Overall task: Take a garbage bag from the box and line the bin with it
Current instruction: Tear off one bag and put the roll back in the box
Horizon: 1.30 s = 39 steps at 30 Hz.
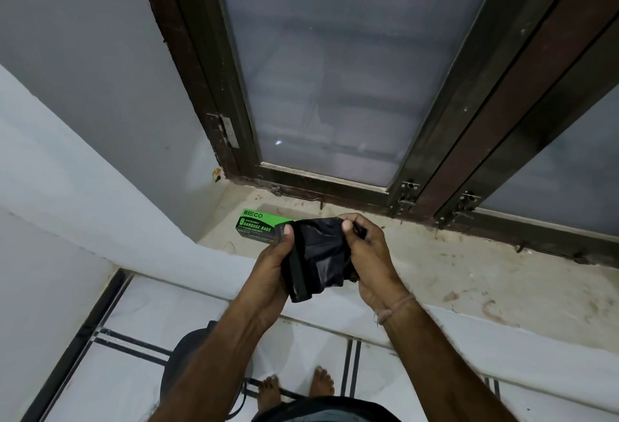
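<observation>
1. Left hand [271,274]: bare, nails short and plain.
2. Right hand [371,264]: bare, same short trimmed nails.
3. Wrist thread [398,306]: thin, faded pinkish band round the right wrist, with a small knot lump on its inner side.
4. Left forearm [214,354] and right forearm [445,364]: both bare down to the frame edge.
5. Left foot [269,391] and right foot [321,381]: bare, toes showing.
6. Waist garment [321,410]: dark fabric at the bottom edge, greyish patch below it; type unclear.

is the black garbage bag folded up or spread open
Mostly folded: the garbage bag is a crumpled bundle pinched between the left hand and the right hand, its mouth not opened.
</observation>
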Motion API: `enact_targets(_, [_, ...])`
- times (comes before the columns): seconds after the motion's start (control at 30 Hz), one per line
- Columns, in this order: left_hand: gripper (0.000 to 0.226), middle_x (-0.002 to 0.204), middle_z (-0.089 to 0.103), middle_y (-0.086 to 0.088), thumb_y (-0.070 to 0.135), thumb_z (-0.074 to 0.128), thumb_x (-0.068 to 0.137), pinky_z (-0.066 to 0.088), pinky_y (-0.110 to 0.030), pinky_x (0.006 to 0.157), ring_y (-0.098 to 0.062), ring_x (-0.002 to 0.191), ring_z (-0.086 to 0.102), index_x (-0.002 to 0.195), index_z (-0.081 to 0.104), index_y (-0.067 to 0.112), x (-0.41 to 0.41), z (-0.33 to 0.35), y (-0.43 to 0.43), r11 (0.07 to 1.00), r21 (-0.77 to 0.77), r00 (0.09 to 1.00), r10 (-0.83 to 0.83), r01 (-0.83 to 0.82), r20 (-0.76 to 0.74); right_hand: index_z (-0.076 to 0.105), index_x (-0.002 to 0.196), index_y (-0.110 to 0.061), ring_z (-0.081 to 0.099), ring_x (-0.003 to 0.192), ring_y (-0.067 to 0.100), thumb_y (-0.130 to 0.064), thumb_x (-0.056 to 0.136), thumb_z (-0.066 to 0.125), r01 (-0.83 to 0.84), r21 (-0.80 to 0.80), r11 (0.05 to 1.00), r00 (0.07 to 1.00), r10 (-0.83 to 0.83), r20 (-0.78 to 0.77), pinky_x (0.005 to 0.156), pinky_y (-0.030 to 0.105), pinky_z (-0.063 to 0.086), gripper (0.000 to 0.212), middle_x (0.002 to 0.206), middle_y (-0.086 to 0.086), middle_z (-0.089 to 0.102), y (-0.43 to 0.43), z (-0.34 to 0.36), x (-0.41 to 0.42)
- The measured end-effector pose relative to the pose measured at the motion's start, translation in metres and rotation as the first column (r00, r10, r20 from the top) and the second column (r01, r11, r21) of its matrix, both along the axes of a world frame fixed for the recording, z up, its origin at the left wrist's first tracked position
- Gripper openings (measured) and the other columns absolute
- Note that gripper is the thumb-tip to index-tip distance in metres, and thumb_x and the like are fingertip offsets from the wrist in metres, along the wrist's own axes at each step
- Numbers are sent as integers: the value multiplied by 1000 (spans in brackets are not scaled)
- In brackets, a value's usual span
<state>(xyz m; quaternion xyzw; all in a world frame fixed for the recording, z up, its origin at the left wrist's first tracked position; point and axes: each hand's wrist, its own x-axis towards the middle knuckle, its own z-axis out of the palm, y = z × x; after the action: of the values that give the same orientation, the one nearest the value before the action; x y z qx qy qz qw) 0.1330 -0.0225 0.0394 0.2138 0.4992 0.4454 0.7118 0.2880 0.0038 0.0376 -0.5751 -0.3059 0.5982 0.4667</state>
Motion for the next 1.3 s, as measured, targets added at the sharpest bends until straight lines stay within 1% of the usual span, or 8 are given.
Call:
enact_targets(0.23, [52, 131, 70, -17, 48, 49, 103, 50, -53, 105, -34, 123, 66, 137, 62, 11, 0, -2, 0, 999, 21, 999, -30, 31, -25, 77, 99, -7, 76, 88, 31, -45, 91, 75, -265, 30, 964, 953, 257, 162, 72, 38, 59, 38, 93, 11, 80, -8, 4, 2])
enact_targets(0.5, [53, 129, 73, -12, 53, 47, 102, 55, -42, 91, -30, 119, 69, 136, 64, 17, -1, -5, -1, 999, -14, 999, -41, 41, -25, 69, 117, -7, 68, 90, 25, -22, 108, 53, -73, -31, 997, 997, 74, 13, 56, 24, 57, 24, 99, 10, 75, -2, 1, 5])
enact_targets(0.63, [51, 127, 74, -9, 53, 43, 103, 54, -44, 95, -28, 120, 69, 133, 66, 18, 2, 1, -1, 998, -10, 997, -64, 64, -31, 73, 116, -12, 74, 93, 27, -40, 107, 51, -96, -100, 990, 991, 86, -102, 60, 32, 61, 37, 100, 9, 79, -3, 10, 2])
enact_targets(0.73, [54, 128, 73, -14, 52, 45, 102, 53, -48, 102, -33, 121, 68, 135, 64, 12, 2, 0, 1, 997, 5, 996, -71, 71, -48, 76, 106, -8, 78, 93, 31, -45, 96, 68, -239, 21, 971, 971, 239, 24, 77, 47, 61, 39, 101, 16, 80, -6, 8, 6])
enact_targets(0.8, [56, 128, 72, -16, 52, 45, 103, 50, -49, 107, -33, 122, 68, 134, 64, 9, 2, -2, 1, 997, 6, 996, -73, 74, -56, 73, 93, -3, 74, 80, 33, -45, 88, 78, -283, 30, 959, 948, 275, 159, 67, 53, 54, 43, 86, 19, 75, -6, 3, 6])
enact_targets(1.0, [57, 127, 72, -17, 55, 45, 101, 57, -40, 81, -33, 112, 69, 136, 63, 14, 3, -6, 1, 996, 18, 995, -87, 88, -57, 68, 104, -3, 69, 76, 27, -38, 103, 60, -208, -14, 978, 974, 208, 86, 67, 49, 53, 36, 88, 15, 71, -3, -3, 9])
enact_targets(1.2, [52, 129, 72, -15, 45, 53, 98, 59, -38, 78, -30, 113, 70, 139, 61, 13, 5, -5, 1, 998, 14, 998, -58, 58, -11, 65, 103, -9, 66, 90, 23, -18, 107, 55, -100, -3, 995, 991, 100, 85, 67, 26, 57, 14, 100, 10, 72, 2, -14, 9])
enact_targets(1.3, [54, 129, 72, -15, 51, 45, 103, 56, -48, 95, -33, 120, 68, 136, 64, 13, 6, -5, 2, 997, 17, 998, -70, 70, -10, 71, 118, -11, 73, 108, 25, -27, 108, 53, -100, -30, 995, 994, 101, 33, 84, 30, 61, 26, 115, 11, 77, 2, -10, 6])
